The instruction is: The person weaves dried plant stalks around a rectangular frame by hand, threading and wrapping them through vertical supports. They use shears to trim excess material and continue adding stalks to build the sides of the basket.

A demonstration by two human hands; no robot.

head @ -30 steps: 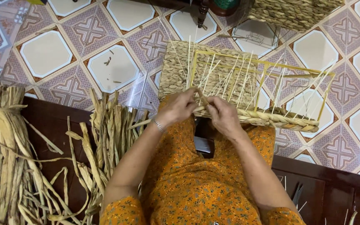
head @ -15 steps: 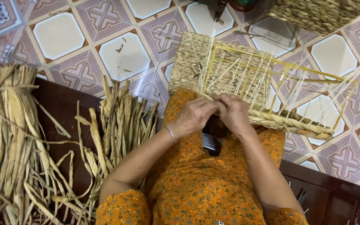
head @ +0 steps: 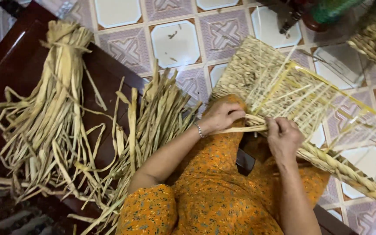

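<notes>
Shifted rightward since before: half-woven basket (head: pixel 283 91) now tilted across lap and tiled floor (head: pixel 175 41). Left hand (head: pixel 220 115) and right hand (head: pixel 283 137) both pinching one straw strand (head: pixel 244 129) at its near edge. Loose straw bundles (head: pixel 62 117) alongside on dark bench (head: pixel 105 69).

A: From my feed, the half-woven basket (head: pixel 283 91) looks like dry, matt straw, rough, with a thick braided rim. The strand (head: pixel 240 129) pinched between the left hand (head: pixel 220 115) and the right hand (head: pixel 283 137) is the same pale fibre.

B: And at the left of the frame?

A: The bundles of dried leaf strips (head: pixel 57 113) look papery and dull, lying on dark polished wood (head: pixel 109 69). The floor tiles (head: pixel 175 41) look glossy ceramic; the orange dress (head: pixel 214 196) is soft printed cloth.
</notes>
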